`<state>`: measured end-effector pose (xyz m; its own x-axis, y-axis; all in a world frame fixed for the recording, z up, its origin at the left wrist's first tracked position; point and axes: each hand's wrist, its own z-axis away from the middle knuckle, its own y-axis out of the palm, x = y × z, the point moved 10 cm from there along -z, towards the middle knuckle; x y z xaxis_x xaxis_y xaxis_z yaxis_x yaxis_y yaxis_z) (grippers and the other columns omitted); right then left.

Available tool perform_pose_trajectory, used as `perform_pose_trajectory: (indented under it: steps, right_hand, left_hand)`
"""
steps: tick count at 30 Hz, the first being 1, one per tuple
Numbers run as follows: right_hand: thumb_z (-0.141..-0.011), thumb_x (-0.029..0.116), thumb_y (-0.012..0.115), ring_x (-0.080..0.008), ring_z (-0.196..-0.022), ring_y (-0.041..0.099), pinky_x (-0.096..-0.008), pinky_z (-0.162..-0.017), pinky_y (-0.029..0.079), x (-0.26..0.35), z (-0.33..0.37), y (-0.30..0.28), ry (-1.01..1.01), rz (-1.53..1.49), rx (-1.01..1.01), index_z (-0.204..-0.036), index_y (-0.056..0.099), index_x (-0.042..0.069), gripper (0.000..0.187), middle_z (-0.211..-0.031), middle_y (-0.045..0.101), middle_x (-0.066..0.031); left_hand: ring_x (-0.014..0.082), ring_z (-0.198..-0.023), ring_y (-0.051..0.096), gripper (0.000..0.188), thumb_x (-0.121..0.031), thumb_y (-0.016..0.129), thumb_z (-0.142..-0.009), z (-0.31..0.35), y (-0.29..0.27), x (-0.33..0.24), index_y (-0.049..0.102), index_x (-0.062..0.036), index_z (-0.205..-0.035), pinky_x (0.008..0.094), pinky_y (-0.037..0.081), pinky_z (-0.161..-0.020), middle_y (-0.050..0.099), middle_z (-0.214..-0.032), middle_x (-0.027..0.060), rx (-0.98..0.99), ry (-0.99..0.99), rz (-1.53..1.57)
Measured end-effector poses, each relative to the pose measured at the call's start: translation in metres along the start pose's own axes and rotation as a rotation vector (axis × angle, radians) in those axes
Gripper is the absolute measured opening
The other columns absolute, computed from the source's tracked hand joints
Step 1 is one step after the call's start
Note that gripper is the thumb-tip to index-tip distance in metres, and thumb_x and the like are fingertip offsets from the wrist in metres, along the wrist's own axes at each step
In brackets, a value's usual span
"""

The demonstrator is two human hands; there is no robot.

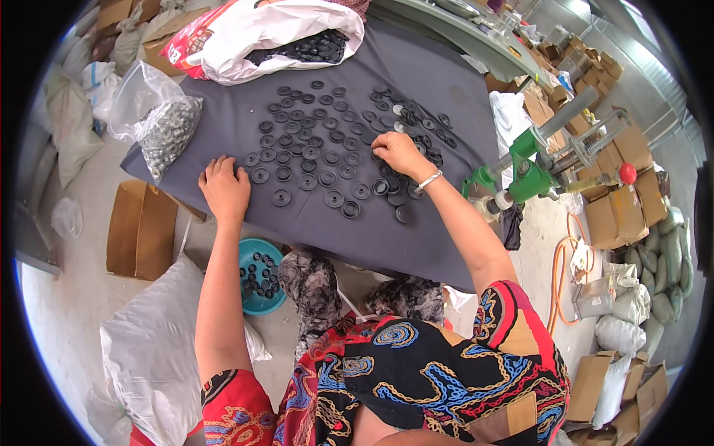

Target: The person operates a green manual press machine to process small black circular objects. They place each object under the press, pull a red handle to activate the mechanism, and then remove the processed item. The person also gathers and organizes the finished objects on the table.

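Note:
Many black round rubber-looking discs with raised rims point(328, 178) lie spread over a dark cloth-covered table point(446, 67). Those in the middle are set out singly, while a denser cluster point(428, 152) sits to the right with a few whitish pieces point(399, 126) among it. My left hand point(225, 186) rests on the cloth at the near left, its fingers apart and nothing in it. Over the left side of the cluster, my right hand point(399, 154) has its fingers bent together among the discs. Whatever is between those fingertips is hidden.
A white-and-red sack point(223, 44) of black parts lies at the table's far side. To the left stands a clear bag of small metallic pieces point(169, 134). Below are a blue basin point(262, 306) and a cardboard box point(141, 230). A green metal device point(524, 178) stands at right.

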<state>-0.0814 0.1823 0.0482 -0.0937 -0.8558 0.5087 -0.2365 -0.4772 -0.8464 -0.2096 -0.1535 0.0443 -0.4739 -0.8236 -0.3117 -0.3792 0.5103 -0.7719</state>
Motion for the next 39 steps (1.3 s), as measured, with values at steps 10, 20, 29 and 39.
perform_pose_trajectory:
  steps: [10,20,29,39]
  right_hand:
    - [-0.082,0.021,0.070,-0.0348,-0.091,0.063,-0.0440,-0.081,0.050,0.017,-0.013,-0.004,-0.081,0.318,-0.091,-0.103,0.065,0.003,0.028,-0.092,0.063,-0.0153]
    - [-0.084,0.013,0.056,-0.0382,-0.082,0.065,-0.0458,-0.077,0.052,-0.004,-0.063,-0.036,-0.068,0.263,-0.362,-0.090,0.069,0.000,0.019,-0.086,0.068,-0.0215]
    - [-0.084,0.017,0.057,-0.0395,-0.088,0.065,-0.0477,-0.083,0.051,-0.039,-0.137,-0.018,0.047,0.366,-0.281,-0.090,0.071,0.001,0.022,-0.089,0.068,-0.0225]
    - [-0.082,0.025,0.069,-0.0336,-0.106,0.062,-0.0427,-0.090,0.050,-0.066,-0.128,-0.029,0.112,0.424,-0.049,-0.108,0.069,0.006,0.032,-0.108,0.068,-0.0181]
  left_hand:
    - [0.0291,-0.121,0.053,0.026,-0.018,0.059,-0.083,0.000,-0.001,-0.001,0.067,-0.0046,-0.105,0.0517,0.033,-0.107,0.065,-0.121,0.0089,0.013,-0.006,0.016]
    - [0.0313,-0.121,0.053,0.027,-0.016,0.059,-0.084,0.001,-0.004,-0.001,0.067,-0.0030,-0.105,0.0515,0.033,-0.106,0.064,-0.122,0.0109,-0.004,-0.002,0.023]
    - [0.0308,-0.123,0.052,0.026,-0.015,0.061,-0.084,0.001,-0.006,-0.003,0.066,-0.0031,-0.107,0.0491,0.032,-0.107,0.064,-0.123,0.0106,0.021,-0.013,0.019]
    - [0.0313,-0.122,0.052,0.026,-0.015,0.061,-0.083,0.000,-0.006,-0.003,0.065,-0.0028,-0.106,0.0507,0.032,-0.107,0.064,-0.121,0.0112,0.010,-0.009,0.032]
